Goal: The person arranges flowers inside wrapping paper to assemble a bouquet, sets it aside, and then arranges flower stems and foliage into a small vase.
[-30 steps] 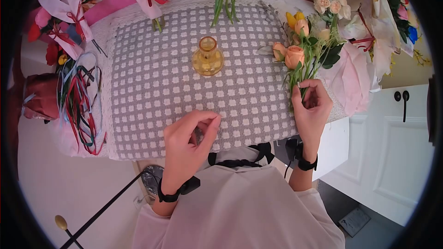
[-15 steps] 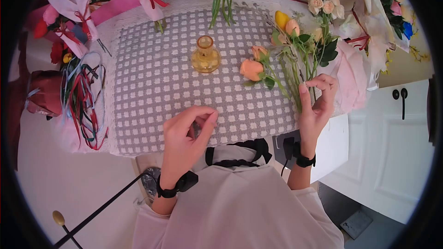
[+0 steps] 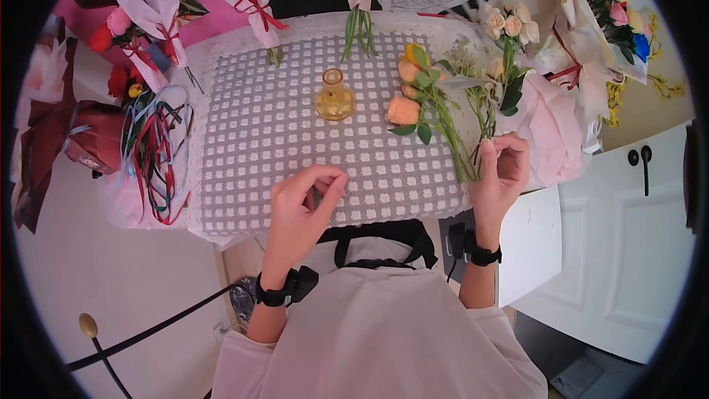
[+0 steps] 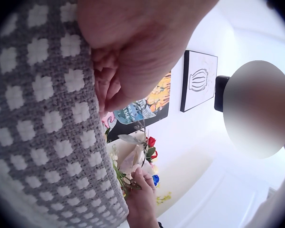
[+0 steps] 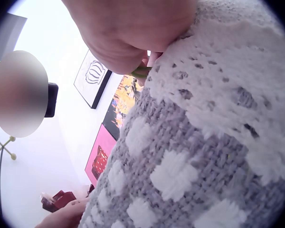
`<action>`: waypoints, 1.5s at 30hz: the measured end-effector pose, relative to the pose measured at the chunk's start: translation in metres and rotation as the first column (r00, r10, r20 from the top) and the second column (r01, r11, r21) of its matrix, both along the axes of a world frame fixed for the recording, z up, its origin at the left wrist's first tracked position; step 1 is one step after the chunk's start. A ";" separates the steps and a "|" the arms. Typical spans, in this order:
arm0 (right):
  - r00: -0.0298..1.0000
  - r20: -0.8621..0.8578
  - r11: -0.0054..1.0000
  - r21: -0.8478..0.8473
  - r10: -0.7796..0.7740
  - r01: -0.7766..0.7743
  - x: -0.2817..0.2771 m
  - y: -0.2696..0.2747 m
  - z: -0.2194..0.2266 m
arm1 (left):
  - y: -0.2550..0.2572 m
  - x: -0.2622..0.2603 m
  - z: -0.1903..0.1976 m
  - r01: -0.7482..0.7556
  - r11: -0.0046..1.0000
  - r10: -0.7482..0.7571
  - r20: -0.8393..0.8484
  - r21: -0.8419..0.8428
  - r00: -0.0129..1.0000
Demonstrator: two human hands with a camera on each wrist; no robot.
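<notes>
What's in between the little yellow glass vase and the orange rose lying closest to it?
Just the gray-and-white checked cloth lies between the glass vase and the orange rose. The head view shows it.

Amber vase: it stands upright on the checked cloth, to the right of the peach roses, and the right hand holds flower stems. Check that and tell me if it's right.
Wrong side: the head view shows the amber vase left of the peach roses. It does stand upright on the checked cloth, and the right hand does hold flower stems.
</notes>
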State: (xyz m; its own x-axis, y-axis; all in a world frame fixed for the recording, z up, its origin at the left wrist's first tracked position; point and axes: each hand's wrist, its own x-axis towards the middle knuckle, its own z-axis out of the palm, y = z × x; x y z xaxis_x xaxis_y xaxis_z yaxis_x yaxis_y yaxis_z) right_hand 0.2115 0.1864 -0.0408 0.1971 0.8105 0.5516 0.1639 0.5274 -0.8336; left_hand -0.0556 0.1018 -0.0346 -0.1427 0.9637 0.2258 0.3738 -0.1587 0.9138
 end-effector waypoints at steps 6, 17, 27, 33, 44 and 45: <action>0.999 -0.051 1.000 -0.004 -0.017 0.017 0.004 0.002 -0.004 | -0.003 -0.004 0.001 0.002 0.994 0.001 0.020 -0.106 1.000; 0.989 -0.145 0.991 -0.133 0.004 -0.024 -0.003 -0.001 0.002 | 0.050 -0.007 0.018 -0.134 0.984 0.127 0.064 0.116 0.990; 0.983 -0.180 0.990 -0.134 0.027 -0.052 0.002 -0.002 -0.003 | 0.091 -0.013 0.012 0.016 1.000 -0.018 0.096 0.016 0.995; 0.993 -0.106 0.996 -0.081 -0.054 0.045 -0.001 -0.007 -0.001 | 0.063 -0.016 0.022 0.014 0.999 -0.017 -0.117 -0.031 0.993; 0.973 -0.153 0.914 -0.343 0.174 -0.217 -0.053 -0.044 0.040 | 0.031 -0.037 0.015 0.033 0.999 -0.034 0.062 0.018 0.997; 0.951 -0.174 0.876 -0.376 0.254 -0.303 -0.060 -0.042 0.035 | 0.032 -0.037 0.015 0.046 0.999 -0.040 0.194 -0.024 0.980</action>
